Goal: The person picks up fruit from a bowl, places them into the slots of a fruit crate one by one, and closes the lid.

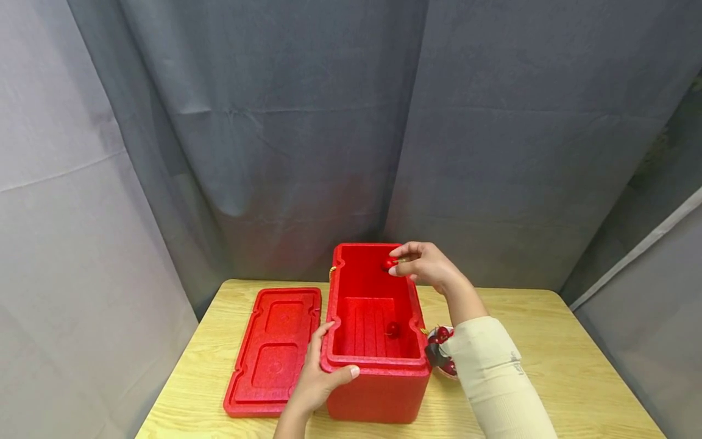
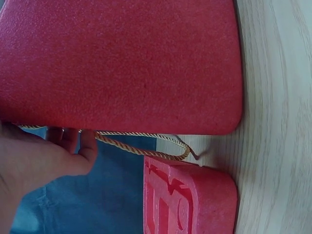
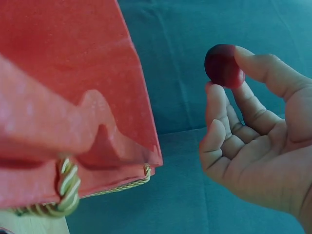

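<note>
My right hand (image 1: 430, 265) pinches a dark red cherry (image 3: 224, 66) between thumb and fingers, over the far right part of an uncovered red foam box (image 1: 378, 371). Another cherry (image 1: 392, 329) lies on the floor of the box, near its right wall. At the near left corner, my left hand (image 1: 318, 381) holds the box, with the thumb on the front rim and the fingers along the left side. In the left wrist view, its curled fingers touch the box wall beside a gold rope handle (image 2: 146, 141).
The red lid (image 1: 274, 347) lies flat on the wooden table (image 1: 548, 353), left of the box. To the right, a bowl of cherries (image 1: 443, 335) is partly hidden by my right forearm. Grey curtains (image 1: 296, 122) hang behind and at both sides.
</note>
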Action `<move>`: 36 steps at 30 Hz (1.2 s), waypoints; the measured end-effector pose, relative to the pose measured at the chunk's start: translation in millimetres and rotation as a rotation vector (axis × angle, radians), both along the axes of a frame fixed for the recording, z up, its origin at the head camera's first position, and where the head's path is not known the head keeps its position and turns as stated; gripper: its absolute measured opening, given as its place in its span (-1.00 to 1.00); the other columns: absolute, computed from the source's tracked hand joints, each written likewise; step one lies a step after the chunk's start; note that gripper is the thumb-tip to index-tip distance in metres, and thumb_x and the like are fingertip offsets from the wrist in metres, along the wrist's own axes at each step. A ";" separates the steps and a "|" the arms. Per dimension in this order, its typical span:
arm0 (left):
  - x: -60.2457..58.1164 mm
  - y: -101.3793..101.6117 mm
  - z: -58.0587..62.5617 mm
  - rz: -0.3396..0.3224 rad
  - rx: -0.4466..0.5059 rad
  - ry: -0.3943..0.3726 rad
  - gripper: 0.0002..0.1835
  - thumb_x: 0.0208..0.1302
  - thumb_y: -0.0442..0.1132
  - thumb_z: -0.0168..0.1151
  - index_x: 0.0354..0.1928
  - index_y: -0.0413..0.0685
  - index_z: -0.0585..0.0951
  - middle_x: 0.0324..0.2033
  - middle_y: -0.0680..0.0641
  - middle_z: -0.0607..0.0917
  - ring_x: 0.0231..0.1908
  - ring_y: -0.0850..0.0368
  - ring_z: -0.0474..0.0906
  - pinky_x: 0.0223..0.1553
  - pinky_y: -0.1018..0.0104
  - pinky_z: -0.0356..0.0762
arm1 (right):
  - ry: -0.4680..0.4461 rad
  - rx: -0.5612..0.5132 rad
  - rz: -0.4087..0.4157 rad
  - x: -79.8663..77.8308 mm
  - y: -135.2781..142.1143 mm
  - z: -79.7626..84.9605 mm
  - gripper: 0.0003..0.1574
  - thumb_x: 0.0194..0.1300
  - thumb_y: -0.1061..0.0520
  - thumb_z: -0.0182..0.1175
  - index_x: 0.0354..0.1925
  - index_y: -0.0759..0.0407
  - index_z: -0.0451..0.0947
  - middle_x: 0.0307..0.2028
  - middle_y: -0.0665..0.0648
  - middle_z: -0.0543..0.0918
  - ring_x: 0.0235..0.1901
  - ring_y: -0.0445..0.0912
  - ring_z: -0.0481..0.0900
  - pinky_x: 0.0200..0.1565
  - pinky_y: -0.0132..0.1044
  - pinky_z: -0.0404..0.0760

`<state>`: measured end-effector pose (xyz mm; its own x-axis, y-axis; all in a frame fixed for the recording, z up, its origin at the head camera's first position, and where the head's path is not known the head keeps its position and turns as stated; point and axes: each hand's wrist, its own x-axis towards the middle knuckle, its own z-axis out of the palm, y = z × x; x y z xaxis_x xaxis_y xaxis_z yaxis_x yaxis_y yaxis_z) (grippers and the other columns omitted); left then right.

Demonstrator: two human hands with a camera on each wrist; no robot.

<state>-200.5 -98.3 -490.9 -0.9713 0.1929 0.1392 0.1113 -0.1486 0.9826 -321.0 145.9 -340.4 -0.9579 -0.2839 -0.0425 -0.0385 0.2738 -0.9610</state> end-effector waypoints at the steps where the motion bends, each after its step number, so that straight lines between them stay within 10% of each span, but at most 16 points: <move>1: -0.1 -0.2 -0.1 -0.002 0.001 -0.003 -0.09 -0.06 -0.30 0.43 0.31 0.21 0.14 0.24 -0.09 0.21 0.09 -0.05 0.37 0.01 0.16 0.41 | -0.004 0.013 0.006 -2.0 -1.5 0.2 -0.54 0.07 0.21 0.32 -0.06 0.34 0.46 -0.27 0.18 0.60 -0.28 0.09 0.51 -0.18 0.05 0.51; 11: -2.4 -0.7 -0.1 -0.008 0.012 0.010 -0.08 -0.09 -0.31 0.44 0.31 0.19 0.14 0.26 -0.07 0.19 0.10 -0.11 0.35 0.03 0.16 0.39 | -0.077 0.028 0.077 -15.0 -9.1 -3.7 -0.58 0.11 0.20 0.28 -0.05 0.29 0.46 -0.33 0.16 0.63 -0.38 -0.02 0.54 -0.55 -0.30 0.36; 36: -4.5 -0.8 -1.6 0.002 0.006 0.012 -0.07 -0.07 -0.32 0.43 0.33 0.15 0.12 0.24 -0.14 0.18 0.07 -0.05 0.39 0.00 0.20 0.41 | -0.219 -0.017 0.040 -40.4 -27.7 -33.2 -0.56 0.14 0.23 0.26 -0.01 0.33 0.45 -0.29 0.16 0.66 -0.33 0.03 0.55 -0.24 -0.15 0.50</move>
<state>-205.0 -99.1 -492.5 -0.9699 0.1903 0.1518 0.1231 -0.1546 0.9803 -361.4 118.3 -373.6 -0.9141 -0.3243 -0.2435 0.1613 0.2603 -0.9520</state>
